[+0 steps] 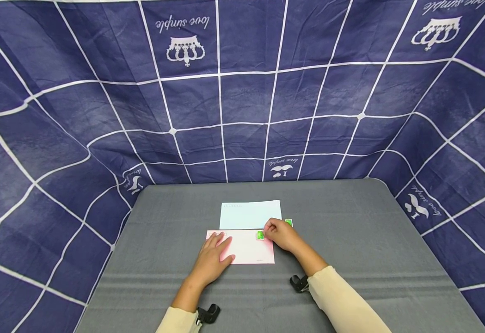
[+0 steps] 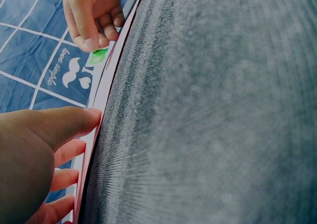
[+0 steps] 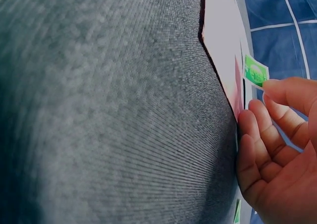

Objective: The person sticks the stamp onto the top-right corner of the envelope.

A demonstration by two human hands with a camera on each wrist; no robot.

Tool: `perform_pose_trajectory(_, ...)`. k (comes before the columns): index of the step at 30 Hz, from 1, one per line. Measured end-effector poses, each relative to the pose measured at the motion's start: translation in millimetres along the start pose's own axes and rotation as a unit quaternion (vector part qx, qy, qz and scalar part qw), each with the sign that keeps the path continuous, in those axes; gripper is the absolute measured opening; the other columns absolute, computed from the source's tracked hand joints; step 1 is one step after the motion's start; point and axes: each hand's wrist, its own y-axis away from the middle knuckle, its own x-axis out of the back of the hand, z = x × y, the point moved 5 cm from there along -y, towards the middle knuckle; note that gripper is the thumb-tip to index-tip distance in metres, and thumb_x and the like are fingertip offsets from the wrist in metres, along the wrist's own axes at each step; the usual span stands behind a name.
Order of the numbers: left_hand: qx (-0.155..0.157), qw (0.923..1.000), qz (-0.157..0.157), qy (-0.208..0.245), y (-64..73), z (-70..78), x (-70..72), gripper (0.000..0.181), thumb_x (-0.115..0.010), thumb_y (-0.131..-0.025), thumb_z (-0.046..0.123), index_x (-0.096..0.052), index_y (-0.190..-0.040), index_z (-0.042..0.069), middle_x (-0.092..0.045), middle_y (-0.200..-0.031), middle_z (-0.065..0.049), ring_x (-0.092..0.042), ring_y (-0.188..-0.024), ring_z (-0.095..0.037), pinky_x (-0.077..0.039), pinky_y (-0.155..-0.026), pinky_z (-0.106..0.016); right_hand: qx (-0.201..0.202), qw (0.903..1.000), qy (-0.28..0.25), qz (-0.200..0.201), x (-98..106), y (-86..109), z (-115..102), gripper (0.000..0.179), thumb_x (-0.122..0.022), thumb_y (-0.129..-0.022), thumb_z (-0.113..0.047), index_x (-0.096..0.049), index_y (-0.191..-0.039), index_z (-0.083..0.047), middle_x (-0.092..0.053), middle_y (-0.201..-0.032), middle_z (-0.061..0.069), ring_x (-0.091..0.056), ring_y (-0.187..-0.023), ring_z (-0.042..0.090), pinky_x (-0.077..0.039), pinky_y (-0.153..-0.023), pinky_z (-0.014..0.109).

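Observation:
A pink-edged white envelope lies flat on the grey table. My left hand rests on its left part with fingers spread, the thumb near the lower edge. Over the envelope's upper right corner, my right hand pinches a small green stamp with a white border between thumb and index finger. In the right wrist view the stamp stands tilted up from the paper, and the other fingers curl loosely beside the envelope's edge. Seen from the left wrist, the stamp shows just under the right fingertips.
A pale blue envelope lies directly behind the pink one. Another green stamp lies on the table to its right, partly behind the right hand. Grey cloth covers the table, and a blue checked curtain encloses the back and sides.

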Motion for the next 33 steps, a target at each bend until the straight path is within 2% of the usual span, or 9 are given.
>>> perform_pose_trajectory(4,0.001,1.0,-0.002,0.0,-0.2,0.2,0.3,0.056,-0.073,-0.09,0.032,-0.062,-0.139,0.007,-0.052,-0.149,-0.022,-0.04,-0.145,-0.045,-0.032,-0.118,-0.061,-0.005,1.0,0.003,-0.002,-1.5,-1.8,-0.4,0.008,-0.071,-0.089,-0.009,-0.065,-0.084,-0.012,-0.061,-0.075,-0.003,-0.054,-0.067,0.007,-0.044,-0.062,0.021)
perform_pose_trajectory(13,-0.001,1.0,0.0,-0.001,-0.4,2.4,1.7,0.055,-0.072,-0.09,0.032,-0.062,-0.139,0.007,-0.053,-0.148,-0.022,-0.04,-0.145,-0.046,-0.032,-0.118,-0.061,-0.004,0.9988,0.047,0.011,-2.9,-6.6,-0.7,0.011,-0.071,-0.088,-0.011,-0.064,-0.08,-0.015,-0.059,-0.072,-0.006,-0.051,-0.066,0.008,-0.041,-0.062,0.023)
perform_pose_trajectory(22,0.007,0.9999,-0.005,0.008,0.2,3.2,2.0,0.055,-0.072,-0.091,0.031,-0.061,-0.139,0.007,-0.051,-0.15,-0.022,-0.038,-0.146,-0.045,-0.029,-0.12,-0.06,-0.019,0.9983,0.053,0.013,-4.9,-8.4,0.7,0.013,-0.071,-0.089,-0.013,-0.063,-0.078,-0.016,-0.057,-0.069,-0.007,-0.051,-0.065,0.009,-0.041,-0.063,0.025)
perform_pose_trajectory(33,0.011,0.9999,-0.007,0.011,-0.6,0.9,-0.2,0.056,-0.072,-0.091,0.032,-0.06,-0.141,0.008,-0.05,-0.151,-0.021,-0.036,-0.148,-0.043,-0.028,-0.121,-0.059,-0.013,0.9975,0.066,0.022,-6.4,-9.2,-0.9,0.015,-0.071,-0.088,-0.013,-0.062,-0.077,-0.016,-0.055,-0.067,-0.006,-0.049,-0.063,0.01,-0.039,-0.06,0.025)
